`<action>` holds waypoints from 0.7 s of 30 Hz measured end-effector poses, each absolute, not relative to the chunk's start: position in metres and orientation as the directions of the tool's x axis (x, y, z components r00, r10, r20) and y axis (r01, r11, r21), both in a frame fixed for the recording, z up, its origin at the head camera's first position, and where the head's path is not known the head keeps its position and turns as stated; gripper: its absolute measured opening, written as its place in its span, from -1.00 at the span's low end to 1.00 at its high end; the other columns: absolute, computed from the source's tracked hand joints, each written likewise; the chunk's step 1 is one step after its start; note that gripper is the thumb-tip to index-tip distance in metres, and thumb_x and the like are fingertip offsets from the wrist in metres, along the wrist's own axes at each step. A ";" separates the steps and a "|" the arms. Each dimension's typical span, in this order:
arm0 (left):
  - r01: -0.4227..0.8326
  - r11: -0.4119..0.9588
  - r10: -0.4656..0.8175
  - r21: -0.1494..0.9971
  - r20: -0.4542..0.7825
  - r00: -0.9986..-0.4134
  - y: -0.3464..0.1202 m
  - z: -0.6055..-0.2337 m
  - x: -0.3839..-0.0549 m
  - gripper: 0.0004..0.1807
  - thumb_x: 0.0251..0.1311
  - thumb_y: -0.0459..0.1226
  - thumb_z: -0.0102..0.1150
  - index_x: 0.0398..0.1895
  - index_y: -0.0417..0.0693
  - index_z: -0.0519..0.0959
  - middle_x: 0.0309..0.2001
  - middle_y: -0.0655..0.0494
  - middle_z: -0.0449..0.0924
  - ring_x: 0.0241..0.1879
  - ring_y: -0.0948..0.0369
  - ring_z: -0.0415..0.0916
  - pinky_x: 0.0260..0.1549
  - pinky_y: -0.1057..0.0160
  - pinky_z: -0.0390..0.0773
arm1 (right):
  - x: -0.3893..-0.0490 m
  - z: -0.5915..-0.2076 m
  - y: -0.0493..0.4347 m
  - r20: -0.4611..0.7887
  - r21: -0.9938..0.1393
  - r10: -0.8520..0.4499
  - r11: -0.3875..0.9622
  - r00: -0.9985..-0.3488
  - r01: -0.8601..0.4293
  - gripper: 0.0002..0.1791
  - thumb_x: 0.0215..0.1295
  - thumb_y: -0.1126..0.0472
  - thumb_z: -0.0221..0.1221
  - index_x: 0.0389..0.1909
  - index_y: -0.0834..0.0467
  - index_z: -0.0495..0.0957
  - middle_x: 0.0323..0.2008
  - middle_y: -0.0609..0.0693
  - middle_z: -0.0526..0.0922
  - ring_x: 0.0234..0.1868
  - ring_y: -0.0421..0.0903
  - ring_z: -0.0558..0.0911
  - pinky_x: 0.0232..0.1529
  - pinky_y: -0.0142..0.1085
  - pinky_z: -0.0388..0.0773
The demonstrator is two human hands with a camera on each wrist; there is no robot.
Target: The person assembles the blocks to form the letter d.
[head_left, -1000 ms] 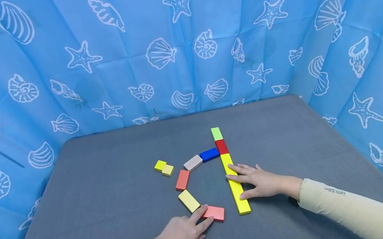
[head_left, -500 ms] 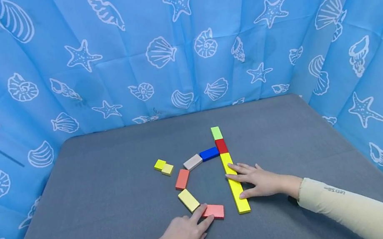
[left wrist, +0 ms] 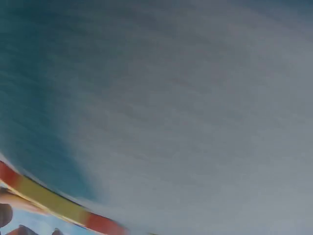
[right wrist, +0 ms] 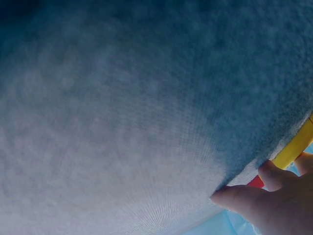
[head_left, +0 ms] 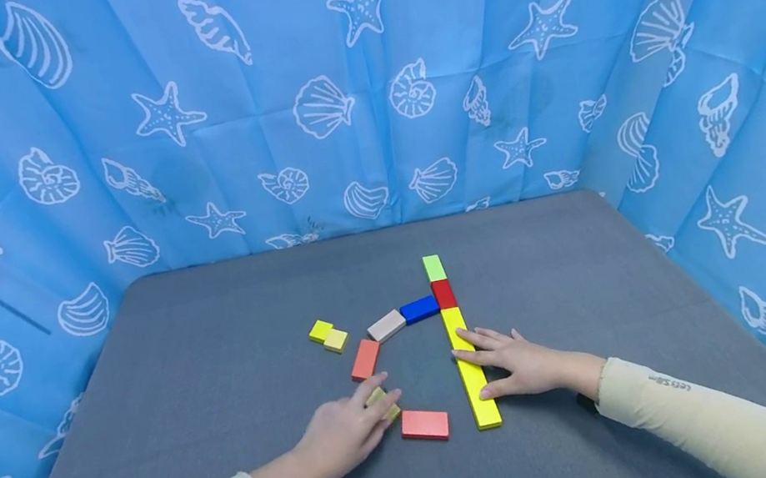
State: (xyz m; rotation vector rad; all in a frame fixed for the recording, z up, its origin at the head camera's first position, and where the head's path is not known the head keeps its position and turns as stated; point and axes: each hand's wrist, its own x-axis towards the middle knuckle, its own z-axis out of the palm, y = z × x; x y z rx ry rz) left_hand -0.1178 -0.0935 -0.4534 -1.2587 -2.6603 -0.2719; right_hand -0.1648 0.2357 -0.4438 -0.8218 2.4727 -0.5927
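Note:
In the head view, my left hand [head_left: 342, 430] lies over a pale yellow block [head_left: 392, 411], its straight fingers touching and partly covering it. A salmon block [head_left: 425, 425] lies just right of it, and an orange-red block [head_left: 365, 359] just beyond. My right hand [head_left: 529, 362] rests spread fingers and thumb on a long yellow strip [head_left: 486, 408]; whether that is one block or several is hidden. In the right wrist view, fingers lie along the yellow strip [right wrist: 296, 144]. The left wrist view is blurred, with a yellow block [left wrist: 51, 200] at its lower left corner.
A red block [head_left: 443, 294] and a green block [head_left: 433, 268] continue the strip's far end. A blue block [head_left: 419, 309] and a beige block [head_left: 386, 325] curve left from it. Two small yellow blocks [head_left: 321, 330] touch farther left. The grey table [head_left: 221, 359] meets a blue curtain.
My left hand has left the salmon block and moved up and left onto the pale yellow block. The right hand stays on the yellow strip.

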 end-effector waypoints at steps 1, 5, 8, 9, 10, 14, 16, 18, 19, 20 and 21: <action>0.777 0.625 0.733 0.071 0.289 -0.616 -0.099 -0.455 -0.125 -0.56 0.22 -0.19 0.29 0.18 0.04 0.56 0.16 -0.05 0.50 -0.58 0.31 0.49 -0.69 0.41 0.38 | -0.165 -0.444 0.236 -0.289 -0.527 -0.639 0.728 -0.713 -0.438 -0.20 0.29 -0.17 0.19 0.47 0.04 0.21 0.52 0.12 -0.04 0.47 0.27 -0.05 0.17 0.48 -0.18; 0.761 0.649 0.705 0.014 0.366 -0.608 -0.123 -0.458 -0.156 -0.54 0.14 -0.24 0.36 0.15 -0.02 0.57 0.16 -0.10 0.49 -0.68 0.28 0.39 -0.74 0.37 0.32 | -0.165 -0.445 0.236 -0.294 -0.520 -0.633 0.735 -0.716 -0.435 -0.20 0.28 -0.17 0.19 0.47 0.02 0.20 0.52 0.10 -0.04 0.48 0.26 -0.07 0.19 0.47 -0.19; 0.740 0.672 0.698 -0.008 0.338 -0.631 -0.136 -0.457 -0.178 -0.50 0.15 -0.24 0.36 0.19 -0.04 0.54 0.23 -0.11 0.45 -0.66 0.26 0.39 -0.71 0.35 0.34 | -0.164 -0.446 0.236 -0.298 -0.519 -0.629 0.738 -0.718 -0.432 -0.20 0.28 -0.17 0.19 0.47 0.01 0.20 0.53 0.08 -0.04 0.48 0.24 -0.08 0.20 0.46 -0.19; 0.737 0.676 0.700 -0.011 0.321 -0.638 -0.140 -0.456 -0.185 -0.49 0.16 -0.24 0.36 0.21 -0.03 0.53 0.25 -0.11 0.44 -0.66 0.26 0.39 -0.70 0.34 0.35 | -0.164 -0.446 0.237 -0.299 -0.519 -0.630 0.738 -0.717 -0.432 -0.20 0.28 -0.17 0.19 0.47 0.01 0.20 0.53 0.08 -0.04 0.48 0.24 -0.08 0.20 0.46 -0.19; 0.737 0.676 0.705 -0.018 0.306 -0.640 -0.143 -0.456 -0.191 -0.49 0.17 -0.24 0.35 0.22 -0.03 0.53 0.26 -0.10 0.44 -0.65 0.25 0.40 -0.69 0.33 0.36 | -0.164 -0.446 0.237 -0.299 -0.520 -0.630 0.737 -0.716 -0.432 -0.20 0.28 -0.18 0.19 0.47 0.01 0.20 0.53 0.09 -0.04 0.48 0.24 -0.08 0.20 0.46 -0.19; 0.751 0.659 0.735 -0.036 0.243 -0.634 -0.151 -0.458 -0.210 -0.50 0.22 -0.23 0.31 0.24 -0.01 0.51 0.28 -0.09 0.42 -0.65 0.24 0.41 -0.64 0.30 0.43 | -0.164 -0.446 0.237 -0.296 -0.524 -0.635 0.732 -0.714 -0.435 -0.20 0.28 -0.18 0.19 0.47 0.02 0.21 0.52 0.09 -0.04 0.48 0.25 -0.07 0.19 0.47 -0.20; 0.759 0.649 0.748 -0.038 0.209 -0.629 -0.153 -0.459 -0.217 -0.51 0.24 -0.22 0.28 0.25 0.01 0.51 0.29 -0.06 0.42 -0.61 0.23 0.46 -0.59 0.27 0.49 | -0.164 -0.446 0.237 -0.291 -0.524 -0.638 0.730 -0.713 -0.438 -0.20 0.28 -0.19 0.19 0.47 0.01 0.21 0.52 0.10 -0.04 0.47 0.26 -0.06 0.19 0.47 -0.20; 0.767 0.642 0.758 -0.023 0.173 -0.629 -0.154 -0.459 -0.221 -0.51 0.26 -0.22 0.26 0.27 0.03 0.50 0.29 -0.04 0.42 -0.54 0.20 0.53 -0.50 0.24 0.54 | -0.164 -0.446 0.237 -0.287 -0.525 -0.639 0.728 -0.713 -0.441 -0.20 0.28 -0.18 0.19 0.47 0.02 0.21 0.52 0.10 -0.04 0.47 0.26 -0.06 0.19 0.48 -0.19; 0.771 0.636 0.763 -0.010 0.154 -0.628 -0.155 -0.459 -0.222 -0.51 0.27 -0.23 0.25 0.28 0.03 0.50 0.29 -0.02 0.42 -0.49 0.19 0.56 -0.45 0.22 0.56 | -0.164 -0.446 0.237 -0.286 -0.525 -0.640 0.727 -0.713 -0.442 -0.20 0.29 -0.18 0.19 0.47 0.02 0.21 0.52 0.10 -0.04 0.48 0.26 -0.06 0.19 0.48 -0.19; 0.775 0.632 0.767 0.005 0.134 -0.627 -0.155 -0.459 -0.224 -0.51 0.27 -0.23 0.24 0.28 0.04 0.49 0.30 -0.01 0.42 -0.44 0.18 0.59 -0.41 0.20 0.58 | -0.164 -0.445 0.237 -0.286 -0.523 -0.639 0.728 -0.714 -0.442 -0.20 0.29 -0.18 0.18 0.47 0.01 0.21 0.52 0.10 -0.04 0.48 0.25 -0.06 0.19 0.47 -0.19; 0.778 0.628 0.771 0.019 0.117 -0.626 -0.155 -0.460 -0.225 -0.51 0.28 -0.24 0.24 0.29 0.05 0.49 0.29 0.01 0.43 -0.39 0.17 0.61 -0.37 0.19 0.59 | -0.164 -0.445 0.237 -0.289 -0.522 -0.638 0.730 -0.714 -0.441 -0.21 0.29 -0.18 0.19 0.47 0.01 0.20 0.53 0.09 -0.04 0.48 0.24 -0.07 0.19 0.47 -0.19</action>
